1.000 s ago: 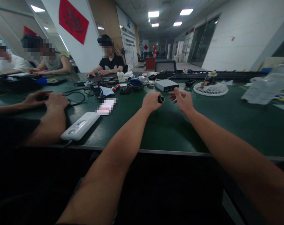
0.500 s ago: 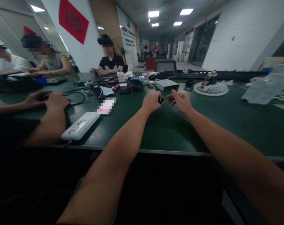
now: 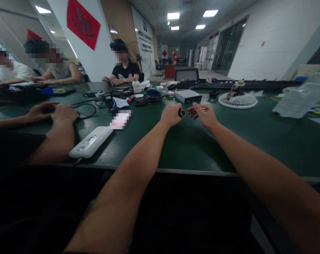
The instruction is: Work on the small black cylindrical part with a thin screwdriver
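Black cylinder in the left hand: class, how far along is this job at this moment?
Done: nothing looks finished; the black cylinder is merely held up off the green table. In hand: the left hand grips it, and the right hand pinches a thin metal piece. Left: those two pieces are apart, not joined.

The bare left arm [image 3: 128, 176] is stretched forward from the bottom of the view, and the bare right arm [image 3: 257, 165] is extended inward from the lower right corner. The left hand [image 3: 171, 115] is curled into a fist, with the knuckles turned upward. The right hand [image 3: 203, 115] is held just beside it, thumb and forefinger drawn together and directed toward the left hand. The left wrist [image 3: 163, 123] and right wrist [image 3: 212, 125] are only slightly bent.
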The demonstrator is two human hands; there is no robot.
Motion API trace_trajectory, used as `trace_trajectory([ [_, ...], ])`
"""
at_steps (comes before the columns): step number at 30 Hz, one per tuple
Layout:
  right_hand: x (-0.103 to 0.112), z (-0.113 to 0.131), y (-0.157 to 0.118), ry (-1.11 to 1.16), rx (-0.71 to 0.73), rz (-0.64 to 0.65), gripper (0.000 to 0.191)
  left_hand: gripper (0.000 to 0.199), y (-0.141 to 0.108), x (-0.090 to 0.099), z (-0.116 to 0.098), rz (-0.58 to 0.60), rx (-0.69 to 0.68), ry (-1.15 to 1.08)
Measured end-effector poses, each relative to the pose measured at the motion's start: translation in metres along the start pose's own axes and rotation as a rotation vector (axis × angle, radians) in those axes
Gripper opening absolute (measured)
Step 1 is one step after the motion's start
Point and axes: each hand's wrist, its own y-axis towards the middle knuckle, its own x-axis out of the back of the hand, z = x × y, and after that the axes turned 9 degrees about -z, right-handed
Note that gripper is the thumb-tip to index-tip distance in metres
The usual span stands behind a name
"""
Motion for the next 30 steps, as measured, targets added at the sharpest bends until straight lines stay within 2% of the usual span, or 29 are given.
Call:
trace_trajectory([
  [8, 0.0015, -0.0057, 0.0043, -0.04, -0.024, -0.044, 0.053, 0.023, -0.0003, -0.0011, -0.0001, 0.01, -0.003, -0.01],
  [15, 0.0009, -0.004, 0.0023, 0.006, -0.049, 0.038, 0.048, 0.022, -0.0009, -0.0005, 0.0001, 0.005, -0.014, -0.002],
  [21, 0.0014, -0.0071, 0.0036, -0.051, -0.043, -0.046, 0.047, 0.022, -0.0013, -0.0028, 0.0, 0.008, -0.029, 0.004],
  [27, -0.0001, -0.0048, 0.0017, 0.012, -0.049, 0.041, 0.045, 0.022, -0.0009, -0.0022, 0.0012, 0.006, -0.031, 0.011],
  [30, 0.0012, -0.0059, 0.0037, -0.038, -0.065, -0.005, 0.044, 0.022, -0.0005, -0.0032, 0.0006, 0.014, -0.04, 0.01],
])
